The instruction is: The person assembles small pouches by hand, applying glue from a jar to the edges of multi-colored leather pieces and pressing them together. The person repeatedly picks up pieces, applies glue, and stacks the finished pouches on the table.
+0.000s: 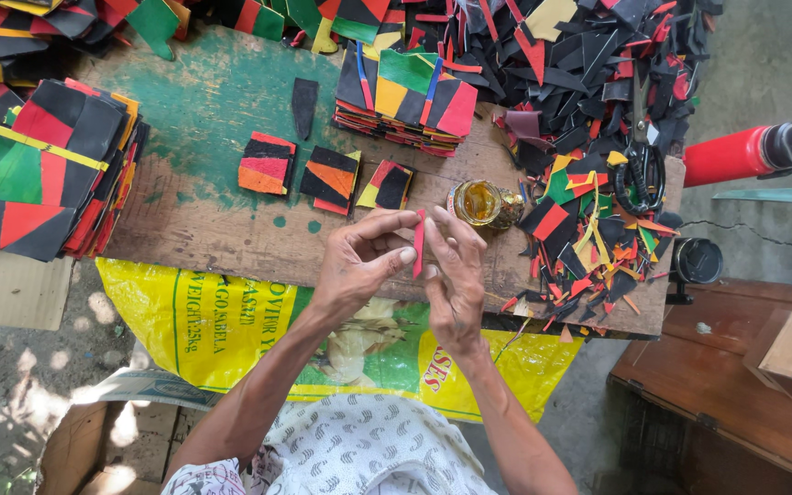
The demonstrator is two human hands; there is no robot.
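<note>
Red narrow flat strip (419, 243) stands upright, long axis near vertical, pinched between left hand (357, 263) and right hand (456, 275) above wooden worktop (213, 229).

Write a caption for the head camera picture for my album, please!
Left hand and right hand pinch a thin red strip above a wooden workboard, beside an open glue jar.

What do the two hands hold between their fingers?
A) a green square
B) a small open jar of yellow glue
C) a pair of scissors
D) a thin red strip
D: the left hand and the right hand pinch a thin red strip upright between them.
</note>
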